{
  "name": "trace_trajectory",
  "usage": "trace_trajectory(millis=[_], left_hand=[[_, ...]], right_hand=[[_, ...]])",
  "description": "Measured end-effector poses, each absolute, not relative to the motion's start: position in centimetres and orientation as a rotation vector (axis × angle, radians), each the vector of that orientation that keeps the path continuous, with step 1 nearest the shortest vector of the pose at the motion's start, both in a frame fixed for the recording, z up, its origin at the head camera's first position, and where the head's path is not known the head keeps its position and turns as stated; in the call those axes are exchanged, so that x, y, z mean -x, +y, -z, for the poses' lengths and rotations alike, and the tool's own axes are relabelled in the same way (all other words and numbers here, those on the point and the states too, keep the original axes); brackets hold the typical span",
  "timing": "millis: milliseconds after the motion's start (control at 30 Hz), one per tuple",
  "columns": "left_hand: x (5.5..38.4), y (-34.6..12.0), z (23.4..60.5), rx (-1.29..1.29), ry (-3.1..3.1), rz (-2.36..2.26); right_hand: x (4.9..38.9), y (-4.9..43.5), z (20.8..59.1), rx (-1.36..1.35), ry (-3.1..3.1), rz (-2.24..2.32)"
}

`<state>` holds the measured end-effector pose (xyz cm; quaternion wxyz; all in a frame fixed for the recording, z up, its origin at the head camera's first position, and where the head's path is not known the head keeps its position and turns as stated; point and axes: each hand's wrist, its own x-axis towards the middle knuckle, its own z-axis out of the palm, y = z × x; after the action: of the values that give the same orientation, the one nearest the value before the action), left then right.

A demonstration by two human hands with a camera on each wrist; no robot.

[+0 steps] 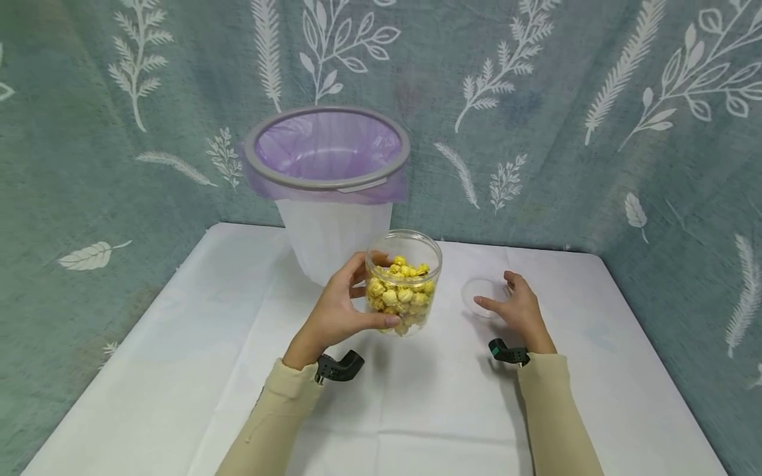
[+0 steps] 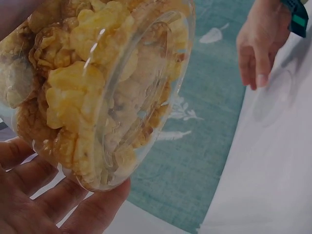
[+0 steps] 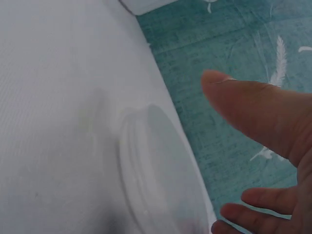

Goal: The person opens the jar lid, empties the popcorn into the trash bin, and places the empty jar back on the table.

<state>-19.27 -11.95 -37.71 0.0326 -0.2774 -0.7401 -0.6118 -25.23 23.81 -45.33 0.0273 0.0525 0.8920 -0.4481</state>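
Note:
My left hand (image 1: 338, 305) grips a clear plastic jar (image 1: 437, 264) from its left side, lifted above the table and without a lid on it. Yellow popcorn (image 1: 400, 291) fills a good part of the jar; the left wrist view shows the popcorn (image 2: 78, 92) close up through the wall and base. A clear round lid (image 1: 466, 294) lies on the white cloth. Over the lid my right hand (image 1: 518, 307) hovers with thumb and fingers spread apart. From the right wrist, the lid (image 3: 161, 170) appears below the thumb, apart from the fingers.
Behind the jar stands a white bin (image 1: 327, 231) with a grey rim and a purple liner bag (image 1: 327, 145). A white cloth covers the table (image 1: 250, 396). Green leaf-patterned fabric (image 1: 506, 132) hangs along the back and both sides.

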Motion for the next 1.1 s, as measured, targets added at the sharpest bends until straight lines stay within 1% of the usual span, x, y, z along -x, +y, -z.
trace_trajectory(millis=[200, 300, 400, 500, 667, 800, 933, 1100], left_hand=[[19.1, -12.5, 37.6, 0.843, -2.269, 1.895], [19.0, -13.0, 37.5, 0.837, -2.273, 1.893], [18.9, -13.7, 37.2, 0.818, -2.262, 1.901], [18.8, -14.4, 36.9, 0.805, -2.24, 1.912], [18.8, -15.3, 36.3, 0.814, -2.237, 1.898], [18.8, -16.1, 35.9, 0.825, -2.236, 1.885], [18.6, -17.0, 35.7, 0.823, -2.241, 1.881], [18.3, -18.0, 35.5, 0.811, -2.234, 1.888]], right_hand=[[24.2, 22.9, 43.6, -0.061, 2.815, 1.532], [24.1, 22.0, 42.5, 0.05, 2.842, 1.636], [24.7, 20.8, 40.7, 0.202, 2.845, 1.713], [26.0, 19.7, 37.4, 0.389, 2.817, 1.784], [28.7, 17.5, 30.1, 0.675, 2.727, 1.916], [31.1, 14.9, 25.8, 0.779, 2.644, 1.924], [33.3, 12.0, 24.3, 0.795, 2.61, 1.834], [34.7, 9.5, 25.2, 0.817, 2.524, 1.819]])
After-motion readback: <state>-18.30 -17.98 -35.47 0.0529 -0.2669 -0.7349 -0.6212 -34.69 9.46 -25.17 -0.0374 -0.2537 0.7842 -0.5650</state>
